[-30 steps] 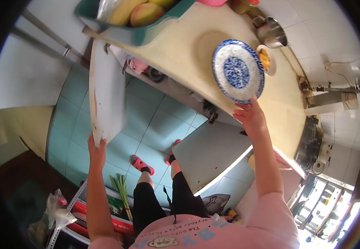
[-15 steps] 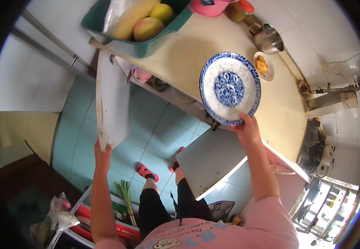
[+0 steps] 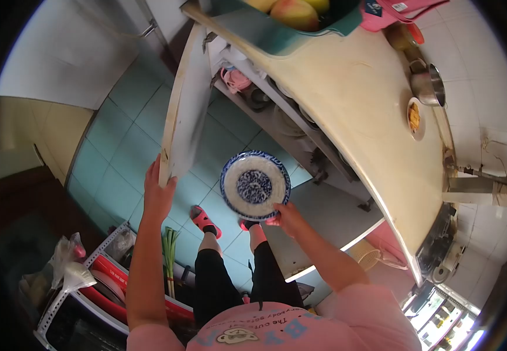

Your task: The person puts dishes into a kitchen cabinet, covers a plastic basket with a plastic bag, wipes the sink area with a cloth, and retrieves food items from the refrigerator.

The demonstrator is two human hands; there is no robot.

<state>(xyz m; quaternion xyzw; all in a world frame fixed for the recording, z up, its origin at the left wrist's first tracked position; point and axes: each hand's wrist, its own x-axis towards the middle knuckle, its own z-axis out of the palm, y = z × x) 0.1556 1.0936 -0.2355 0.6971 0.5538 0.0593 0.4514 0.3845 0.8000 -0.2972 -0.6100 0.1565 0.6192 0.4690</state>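
My right hand grips the lower right rim of a blue and white patterned plate, its face turned up toward me. The plate is over the floor, in front of the open cabinet under the counter. My left hand holds the lower edge of the left cabinet door, which stands open. The right cabinet door is open too, below and right of the plate. Inside the cabinet, a pink item and several dishes show on the shelves.
On the counter are a green basin of fruit, a pink item, a jar, a metal pot and a small plate of food. Green onions and a rack stand at lower left. A stove is at right.
The plate in my right hand has come off the counter area, moving left and down to in front of the cabinet. The view has shifted, showing more of the cabinet's inside. My left hand still holds the door.
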